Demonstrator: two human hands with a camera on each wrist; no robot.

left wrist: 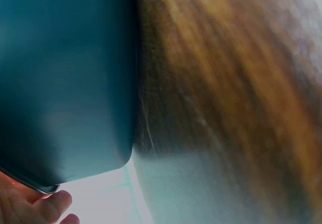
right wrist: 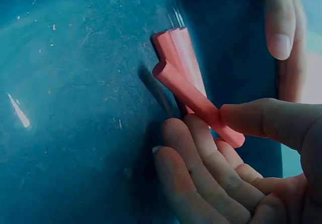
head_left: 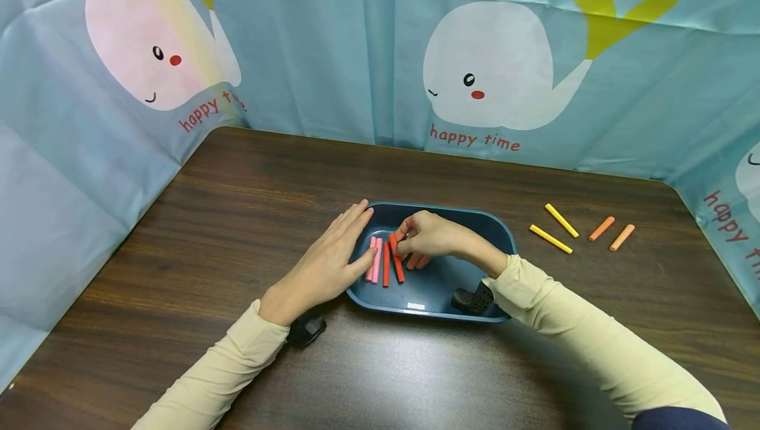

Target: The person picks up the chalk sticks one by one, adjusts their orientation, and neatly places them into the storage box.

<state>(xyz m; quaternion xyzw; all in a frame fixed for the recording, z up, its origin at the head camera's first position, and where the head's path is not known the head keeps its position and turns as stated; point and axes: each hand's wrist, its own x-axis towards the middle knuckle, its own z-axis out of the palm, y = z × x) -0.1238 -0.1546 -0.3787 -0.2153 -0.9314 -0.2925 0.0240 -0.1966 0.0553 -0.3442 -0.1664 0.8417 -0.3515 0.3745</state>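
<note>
My right hand (head_left: 429, 235) pinches a red stick (right wrist: 197, 103), shaped like a crayon or chalk, between thumb and fingers. It hangs tilted inside the blue tray (head_left: 451, 288). Another red stick (head_left: 386, 265) lies just left of it, beside two pink sticks (head_left: 377, 260) near the tray's left wall. My left hand (head_left: 323, 262) rests at the tray's left rim, fingers fairly straight, thumb reaching inward by the pink sticks. In the left wrist view, its fingertips (left wrist: 60, 201) show beside the tray's rim; most of that hand is out of sight.
Two yellow sticks (head_left: 558, 222) and two orange sticks (head_left: 611, 235) lie on the dark wooden table (head_left: 267, 173), right of the tray. A light blue printed curtain (head_left: 297, 54) borders the table's back and sides. The black wrist device (head_left: 473, 299) overhangs the tray's front right corner.
</note>
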